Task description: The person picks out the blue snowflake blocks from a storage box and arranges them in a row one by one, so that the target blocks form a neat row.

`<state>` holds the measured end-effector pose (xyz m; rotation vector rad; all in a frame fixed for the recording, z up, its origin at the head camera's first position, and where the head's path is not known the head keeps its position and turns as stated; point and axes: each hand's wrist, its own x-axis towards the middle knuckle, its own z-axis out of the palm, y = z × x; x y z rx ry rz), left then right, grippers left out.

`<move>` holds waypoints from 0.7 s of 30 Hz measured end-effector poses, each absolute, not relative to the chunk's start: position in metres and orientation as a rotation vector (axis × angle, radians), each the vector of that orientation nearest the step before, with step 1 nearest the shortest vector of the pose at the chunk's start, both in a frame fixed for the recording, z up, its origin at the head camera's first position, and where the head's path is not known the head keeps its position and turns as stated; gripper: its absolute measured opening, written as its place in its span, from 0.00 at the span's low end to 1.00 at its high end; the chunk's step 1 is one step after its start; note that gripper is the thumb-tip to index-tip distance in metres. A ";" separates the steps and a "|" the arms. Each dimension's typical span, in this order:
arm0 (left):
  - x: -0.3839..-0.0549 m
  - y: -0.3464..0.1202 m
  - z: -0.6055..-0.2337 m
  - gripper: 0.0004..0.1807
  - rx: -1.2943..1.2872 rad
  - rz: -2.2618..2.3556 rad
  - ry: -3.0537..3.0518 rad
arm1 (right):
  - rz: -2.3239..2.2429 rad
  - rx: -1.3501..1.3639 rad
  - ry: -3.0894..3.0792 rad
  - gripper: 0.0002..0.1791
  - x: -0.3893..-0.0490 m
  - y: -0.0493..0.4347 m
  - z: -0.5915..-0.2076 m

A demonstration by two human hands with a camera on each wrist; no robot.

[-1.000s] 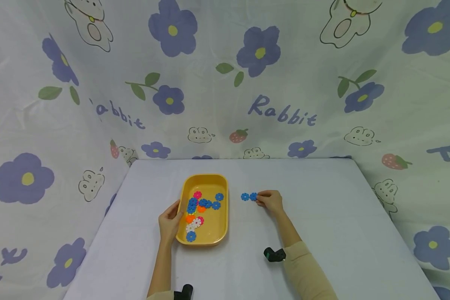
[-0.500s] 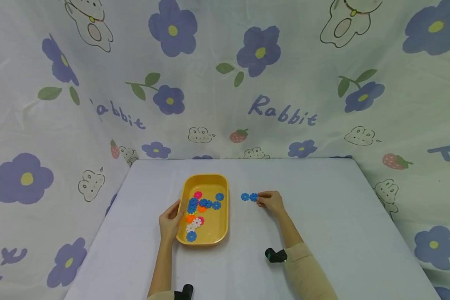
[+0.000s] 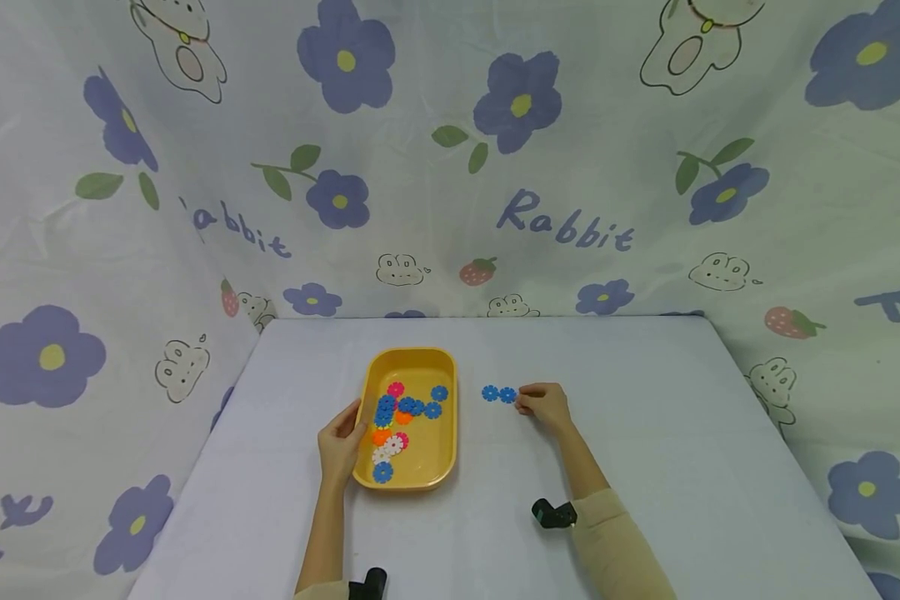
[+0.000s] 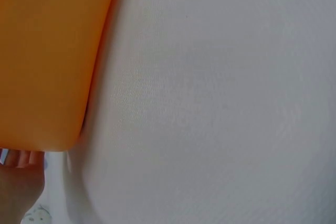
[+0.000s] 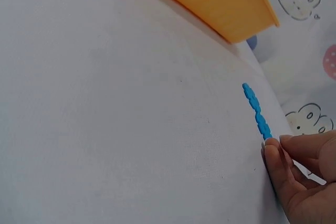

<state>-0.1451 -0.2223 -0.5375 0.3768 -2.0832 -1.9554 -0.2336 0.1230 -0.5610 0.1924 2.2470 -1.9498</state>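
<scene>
My left hand [image 3: 339, 446] grips the left side of a yellow tray [image 3: 441, 467], its thumb over the rim. In the left wrist view, its fingers reach the far end of the tray's wall [image 4: 47, 77]. Flower-shaped plastic discs lie in the tray: several blue discs [image 3: 432, 410], plus orange, pink and white discs [image 3: 393, 445]. To the right of the tray, two blue discs [image 3: 491, 393] form a joined row on the table. My right hand [image 3: 546, 406] is at the row's right end, fingertips right at the edge of the nearer blue disc [image 3: 507, 395].
A white cloth covers the table [image 3: 645, 433]. Behind it hangs a curtain [image 3: 435, 183] printed with flowers and rabbits. Black wrist cameras show below the hands: the right camera [image 3: 553, 513] and the left camera [image 3: 370, 585].
My right hand has shifted slightly right, and its fingertips no longer cover the edge of the right blue disc. The joined discs stay put. My left hand and the tray are steady.
</scene>
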 end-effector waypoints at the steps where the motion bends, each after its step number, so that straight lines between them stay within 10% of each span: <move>1: -0.147 -0.224 -0.542 0.22 0.379 -1.952 -2.082 | -1.967 0.196 2.241 0.15 -0.233 0.123 -0.561; 21: -0.139 -0.216 -0.519 0.22 0.350 -1.930 -2.133 | -2.182 -0.035 1.833 0.20 -0.225 0.038 -0.516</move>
